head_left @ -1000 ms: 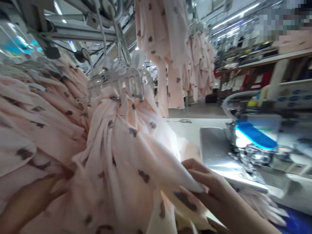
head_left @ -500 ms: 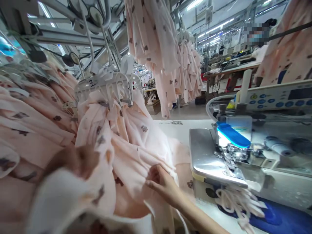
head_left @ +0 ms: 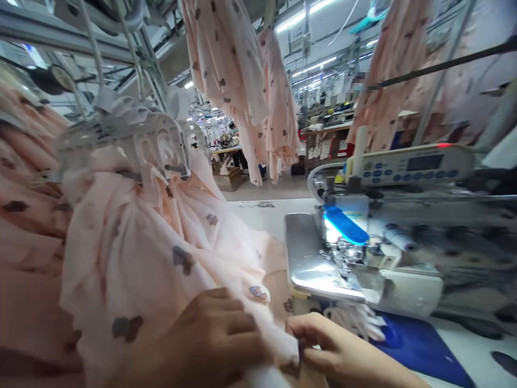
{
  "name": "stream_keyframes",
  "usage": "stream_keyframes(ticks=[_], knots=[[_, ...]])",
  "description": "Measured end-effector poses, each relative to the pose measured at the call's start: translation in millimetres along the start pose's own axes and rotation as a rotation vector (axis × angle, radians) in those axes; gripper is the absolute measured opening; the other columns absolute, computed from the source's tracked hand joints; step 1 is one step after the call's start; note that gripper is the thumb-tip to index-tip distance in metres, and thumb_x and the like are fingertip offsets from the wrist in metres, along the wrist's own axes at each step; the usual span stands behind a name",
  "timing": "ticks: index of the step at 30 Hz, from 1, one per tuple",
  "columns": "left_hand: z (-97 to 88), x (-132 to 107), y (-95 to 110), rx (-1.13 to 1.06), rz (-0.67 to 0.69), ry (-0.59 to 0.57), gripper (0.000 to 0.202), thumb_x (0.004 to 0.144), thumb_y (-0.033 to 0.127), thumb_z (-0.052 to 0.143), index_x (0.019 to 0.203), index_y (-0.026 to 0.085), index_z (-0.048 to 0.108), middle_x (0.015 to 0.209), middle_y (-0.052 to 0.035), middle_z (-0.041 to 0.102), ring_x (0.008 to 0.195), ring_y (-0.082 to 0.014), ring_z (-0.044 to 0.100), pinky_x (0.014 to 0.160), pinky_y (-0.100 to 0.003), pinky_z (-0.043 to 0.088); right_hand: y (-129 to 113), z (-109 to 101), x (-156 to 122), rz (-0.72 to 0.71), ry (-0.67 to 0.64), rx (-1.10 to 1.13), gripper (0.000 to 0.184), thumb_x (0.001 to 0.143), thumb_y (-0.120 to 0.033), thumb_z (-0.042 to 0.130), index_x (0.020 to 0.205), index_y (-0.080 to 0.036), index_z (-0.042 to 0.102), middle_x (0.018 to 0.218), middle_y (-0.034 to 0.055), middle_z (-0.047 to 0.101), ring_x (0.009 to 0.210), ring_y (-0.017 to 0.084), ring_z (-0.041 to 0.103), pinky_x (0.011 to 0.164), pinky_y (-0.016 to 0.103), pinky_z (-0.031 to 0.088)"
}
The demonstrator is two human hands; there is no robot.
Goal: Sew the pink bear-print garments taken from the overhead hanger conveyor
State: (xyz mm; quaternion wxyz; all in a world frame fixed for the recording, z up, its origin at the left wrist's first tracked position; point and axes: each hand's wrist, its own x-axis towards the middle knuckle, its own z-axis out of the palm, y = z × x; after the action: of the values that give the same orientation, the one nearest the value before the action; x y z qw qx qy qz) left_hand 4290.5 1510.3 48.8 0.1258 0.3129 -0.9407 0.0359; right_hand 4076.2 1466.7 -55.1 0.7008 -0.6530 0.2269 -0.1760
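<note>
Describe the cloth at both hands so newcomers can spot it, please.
Left of the sewing machine hangs a clear hanger marked in black. Below it drapes pale pink printed cloth, the only pink piece with the left hand and right hand at it.

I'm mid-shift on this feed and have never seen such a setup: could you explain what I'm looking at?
There is no robot here: one head-worn camera looks forward and down at a person's bare hands. The right hand grips the edge of a pink printed garment, which hangs from a clear plastic hanger. The left hand lies over the cloth, too blurred to show its grip. To the right, a sewing machine and a blue mat sit on a white table.
</note>
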Motion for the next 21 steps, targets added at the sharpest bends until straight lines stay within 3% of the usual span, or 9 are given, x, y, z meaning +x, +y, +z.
stream_keyframes(ticks=[3, 5, 8, 13, 18, 21], knots=[[38.4, 29.1, -11.2, -0.029, 0.084, 0.097, 0.011, 0.091, 0.019, 0.046, 0.083, 0.02, 0.053, 0.108, 0.0045, 0.062, 0.103, -0.0107, 0.053, 0.09, -0.026, 0.035, 5.0, -14.4, -27.7, -0.009, 0.322, -0.333, 0.007, 0.066, -0.023, 0.04, 0.065, -0.018, 0.045, 0.065, -0.0011, 0.049, 0.065, 0.016, 0.047, 0.057, 0.022, 0.034], [54.0, 46.1, -17.3, 0.007, 0.064, 0.038, 0.012, 0.088, 0.015, 0.05, 0.076, 0.018, 0.05, 0.099, 0.0015, 0.064, 0.093, -0.0138, 0.055, 0.083, -0.029, 0.036, 2.0, -21.7, -41.0, -0.066, 0.454, -0.438, 0.012, 0.075, -0.025, 0.038, 0.069, -0.019, 0.047, 0.069, 0.0009, 0.052, 0.066, 0.017, 0.049, 0.057, 0.023, 0.036], [56.8, 71.1, -21.7, 0.075, -0.03, -0.08, 0.016, 0.083, 0.01, 0.051, 0.071, 0.019, 0.047, 0.067, 0.0029, 0.056, 0.063, -0.0155, 0.05, 0.061, -0.029, 0.033, -6.8, -33.9, -52.5, -0.178, 0.688, -0.539, 0.025, 0.087, -0.033, 0.034, 0.076, -0.02, 0.051, 0.074, 0.0034, 0.057, 0.067, 0.019, 0.053, 0.059, 0.025, 0.04], [59.7, 107.8, -33.4, 0.262, -0.09, -0.116, 0.014, 0.085, 0.011, 0.041, 0.076, 0.02, 0.047, 0.07, -0.0001, 0.054, 0.063, -0.0192, 0.046, 0.061, -0.032, 0.03, 3.5, -57.1, -46.5, -0.133, 1.3, -0.749, 0.023, 0.08, -0.034, 0.043, 0.097, -0.02, 0.052, 0.082, 0.005, 0.058, 0.073, 0.023, 0.058, 0.063, 0.031, 0.044], [83.0, 116.0, -62.3, 0.249, -0.204, -0.17, 0.016, 0.087, 0.012, 0.038, 0.078, 0.02, 0.05, 0.077, -0.0019, 0.059, 0.069, -0.02, 0.053, 0.066, -0.033, 0.035, 24.6, -63.2, -23.8, -0.327, 1.497, -0.892, 0.016, 0.088, -0.026, 0.041, 0.099, -0.021, 0.052, 0.092, 0.0079, 0.054, 0.084, 0.023, 0.056, 0.072, 0.034, 0.047], [78.7, 111.6, -69.3, 0.224, -0.251, -0.107, 0.012, 0.086, 0.014, 0.042, 0.08, 0.019, 0.051, 0.082, -0.0028, 0.06, 0.077, -0.0211, 0.054, 0.069, -0.034, 0.039, 25.8, -60.7, -22.9, -0.377, 1.514, -0.91, 0.015, 0.09, -0.023, 0.041, 0.096, -0.02, 0.053, 0.093, 0.008, 0.053, 0.085, 0.023, 0.055, 0.071, 0.034, 0.048]])
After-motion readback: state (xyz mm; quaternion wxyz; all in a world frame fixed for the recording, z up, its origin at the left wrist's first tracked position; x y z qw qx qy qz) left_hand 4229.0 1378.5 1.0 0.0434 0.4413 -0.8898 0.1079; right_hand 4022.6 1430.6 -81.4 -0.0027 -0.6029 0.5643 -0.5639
